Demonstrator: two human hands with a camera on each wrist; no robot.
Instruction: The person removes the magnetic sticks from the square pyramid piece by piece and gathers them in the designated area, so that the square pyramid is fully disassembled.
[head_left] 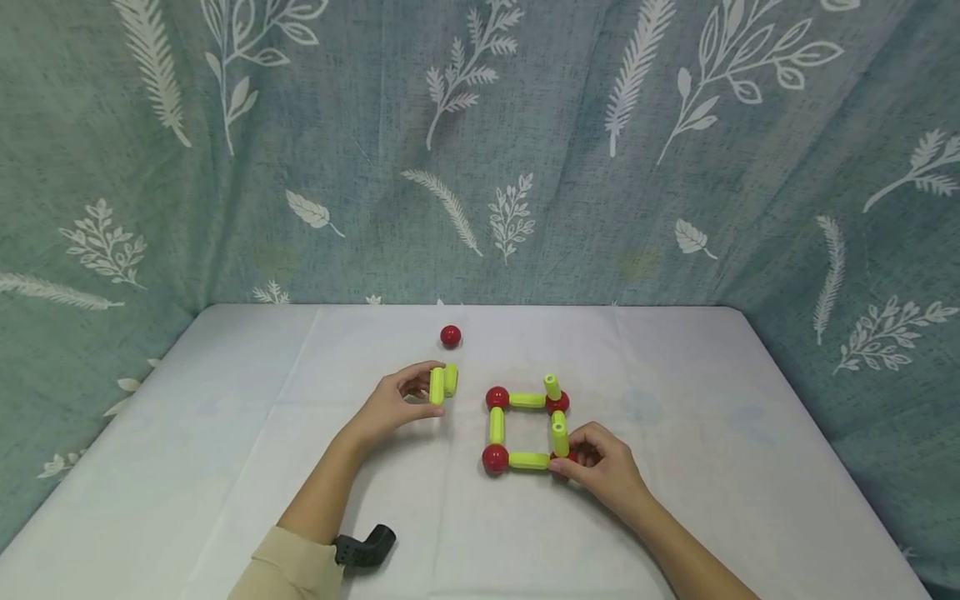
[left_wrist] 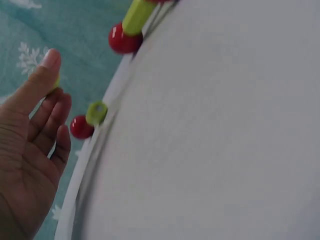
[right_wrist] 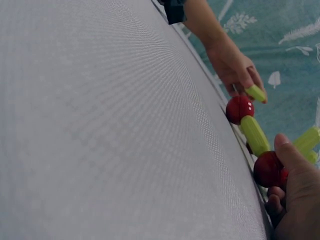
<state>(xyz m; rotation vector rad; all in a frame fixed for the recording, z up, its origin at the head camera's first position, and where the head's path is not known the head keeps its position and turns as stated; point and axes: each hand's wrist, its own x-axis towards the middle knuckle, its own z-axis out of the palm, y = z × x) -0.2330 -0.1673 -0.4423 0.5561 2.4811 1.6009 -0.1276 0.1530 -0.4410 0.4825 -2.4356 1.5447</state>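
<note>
My left hand (head_left: 401,400) pinches a yellow-green stick (head_left: 437,388) between thumb and fingertips, left of a square frame. Just behind it in the head view is a second yellow-green stick (head_left: 452,379). My right hand (head_left: 606,468) grips the red ball (right_wrist: 268,169) at the frame's front right corner, its thumb pressed on the ball. Red balls (head_left: 495,458) form the corners, joined by yellow-green sticks (head_left: 528,461). One stick (head_left: 560,440) rises from the gripped ball, and another upright stick (head_left: 552,386) stands on the back right ball (head_left: 557,402).
A loose red ball (head_left: 451,336) lies near the back of the white-covered table (head_left: 675,367). A black wrist device (head_left: 366,547) is on the left forearm. Behind the table hangs a green-blue leaf-patterned cloth (head_left: 555,150).
</note>
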